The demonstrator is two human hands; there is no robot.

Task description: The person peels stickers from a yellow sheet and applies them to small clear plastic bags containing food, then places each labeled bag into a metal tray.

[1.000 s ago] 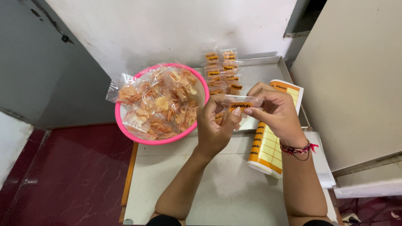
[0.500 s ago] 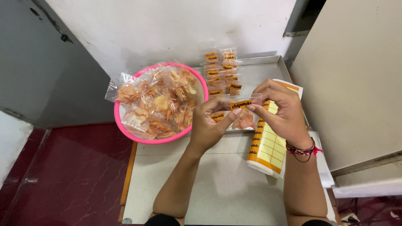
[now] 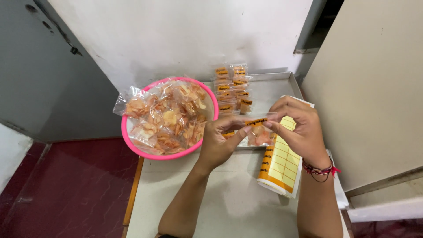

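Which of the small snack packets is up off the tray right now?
The clear packet with the orange label, pinched by its top edge between both hands. The other labelled packets lie stacked on the metal tray.

Small clear packet [image 3: 259, 132] of orange chips, orange label across its top, held between both hands. Labelled packets [image 3: 233, 88] in rows on the metal tray. Unlabelled clear packets [image 3: 165, 115] heaped in pink bowl. Yellow-orange label sheet [image 3: 282, 158], right.
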